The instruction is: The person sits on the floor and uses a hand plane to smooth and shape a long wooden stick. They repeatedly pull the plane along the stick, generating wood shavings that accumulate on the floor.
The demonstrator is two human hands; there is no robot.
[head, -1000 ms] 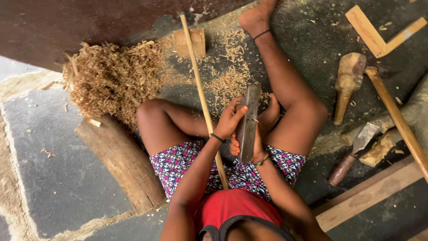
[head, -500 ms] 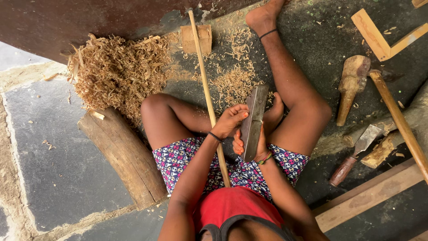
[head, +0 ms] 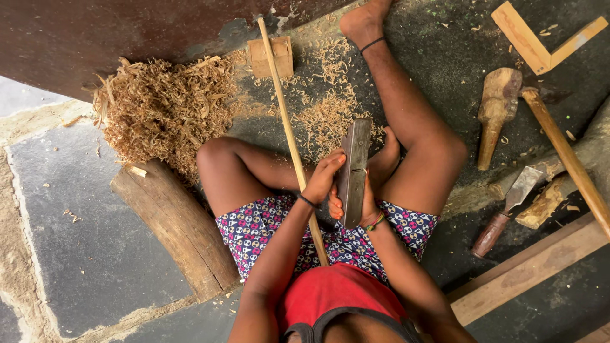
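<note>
I sit on the floor with my legs spread. My left hand (head: 323, 181) and my right hand (head: 368, 213) both grip a dark, flat, elongated tool (head: 354, 166) that stands upright between my thighs. The left hand's fingers press on its left edge. My right hand is mostly hidden behind the tool. A long thin wooden stick (head: 283, 108) runs from my lap, under my left wrist, up to a small wooden block (head: 269, 58) on the floor.
A heap of wood shavings (head: 165, 108) lies at upper left, with a thick log (head: 181, 225) below it. At right lie a wooden mallet (head: 497, 105), a chisel (head: 508, 203), a long handle (head: 565, 155), an L-shaped wooden piece (head: 537, 44) and a plank (head: 527, 273).
My left hand's fingers have settled a little lower against the tool's edge. The tool and stick stay where they were, and the view only wobbles slightly.
</note>
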